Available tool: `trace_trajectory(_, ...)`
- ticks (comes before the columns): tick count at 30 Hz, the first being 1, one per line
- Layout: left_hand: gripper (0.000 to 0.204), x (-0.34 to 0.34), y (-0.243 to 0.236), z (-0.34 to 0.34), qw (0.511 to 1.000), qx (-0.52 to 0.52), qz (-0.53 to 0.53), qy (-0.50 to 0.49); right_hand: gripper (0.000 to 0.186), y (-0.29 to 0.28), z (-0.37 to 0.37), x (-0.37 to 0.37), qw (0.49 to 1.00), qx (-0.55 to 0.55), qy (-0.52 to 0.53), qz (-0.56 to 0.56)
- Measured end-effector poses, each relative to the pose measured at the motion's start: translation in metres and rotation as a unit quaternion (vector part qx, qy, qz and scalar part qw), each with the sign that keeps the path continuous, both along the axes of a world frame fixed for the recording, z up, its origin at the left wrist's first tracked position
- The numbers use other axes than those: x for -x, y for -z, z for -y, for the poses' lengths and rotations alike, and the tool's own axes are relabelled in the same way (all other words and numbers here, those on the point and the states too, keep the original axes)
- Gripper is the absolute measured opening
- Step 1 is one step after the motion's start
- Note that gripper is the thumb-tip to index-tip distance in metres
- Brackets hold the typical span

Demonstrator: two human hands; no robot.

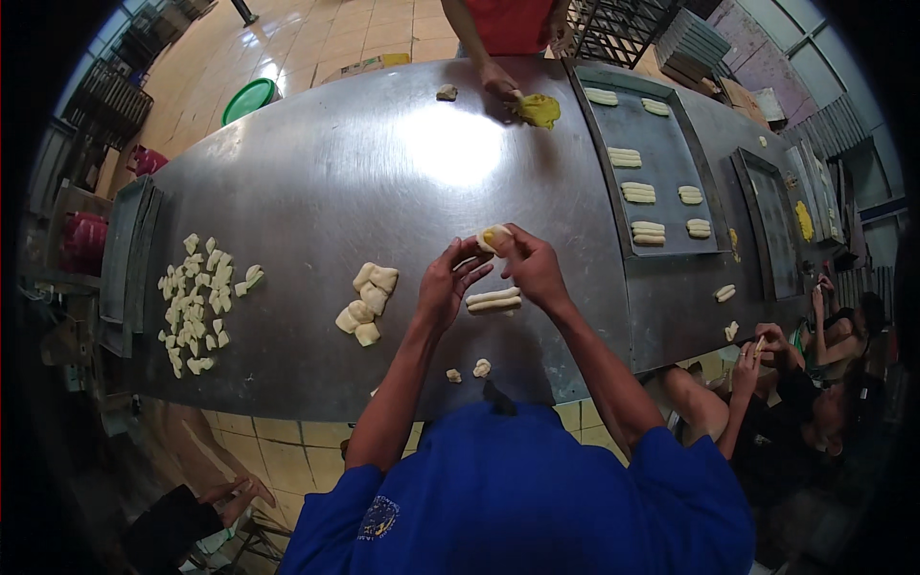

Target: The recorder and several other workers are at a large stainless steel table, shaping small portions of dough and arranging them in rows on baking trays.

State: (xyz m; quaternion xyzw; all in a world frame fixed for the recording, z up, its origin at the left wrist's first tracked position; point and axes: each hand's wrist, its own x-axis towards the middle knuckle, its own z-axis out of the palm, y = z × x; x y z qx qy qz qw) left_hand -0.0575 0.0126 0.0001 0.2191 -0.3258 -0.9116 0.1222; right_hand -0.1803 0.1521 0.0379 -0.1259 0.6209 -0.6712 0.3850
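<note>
Above the metal table, I have a small piece of pale dough (493, 236) with a yellow filling showing on it. My right hand (533, 270) grips it between thumb and fingers. The fingertips of my left hand (447, 280) meet its left side, the lower fingers spread a little apart. Just below my hands lies a row of dough rolls (494, 301) set side by side. Two small dough scraps (468, 370) rest nearer my body. Left of my left forearm sits a cluster of flattened dough pieces (367, 299).
Many cut dough pieces (196, 297) cover the table's left part. A tray (668, 144) with grouped dough rolls lies at the right. Across the table a person in red handles a yellow mass (539, 110). Other people sit at the lower right and lower left.
</note>
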Motion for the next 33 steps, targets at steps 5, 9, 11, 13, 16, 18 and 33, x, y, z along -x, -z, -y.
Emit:
trace_trajectory(5,0.041,-0.015,-0.014,-0.008,0.958,0.264,0.113,-0.014,0.033,0.004,-0.003,-0.012,0.918,-0.091,-0.088,-0.375)
trace_trajectory(9,0.038,-0.014,-0.019,0.009,0.949,0.290,0.098,0.079,0.037,-0.011,0.000,-0.012,0.909,-0.187,-0.181,-0.326)
trace_trajectory(11,0.038,-0.017,-0.016,0.013,0.956,0.267,0.088,0.081,0.036,-0.017,-0.002,-0.010,0.905,-0.156,-0.195,-0.345)
trace_trajectory(13,0.038,-0.014,-0.013,0.012,0.963,0.244,0.076,0.090,0.036,-0.001,-0.007,-0.001,0.868,-0.075,-0.186,-0.454)
trace_trajectory(16,0.035,-0.002,-0.012,0.011,0.979,0.162,0.082,0.090,0.036,0.008,-0.011,0.013,0.931,-0.121,-0.212,-0.271)
trace_trajectory(18,0.031,0.003,0.006,0.023,0.955,0.209,0.108,0.179,0.038,0.017,-0.003,0.024,0.934,-0.121,-0.225,-0.249)
trace_trajectory(33,0.042,0.034,0.085,0.034,0.669,0.624,0.343,0.212,0.071,0.122,-0.009,0.082,0.785,-0.427,-0.240,-0.379)
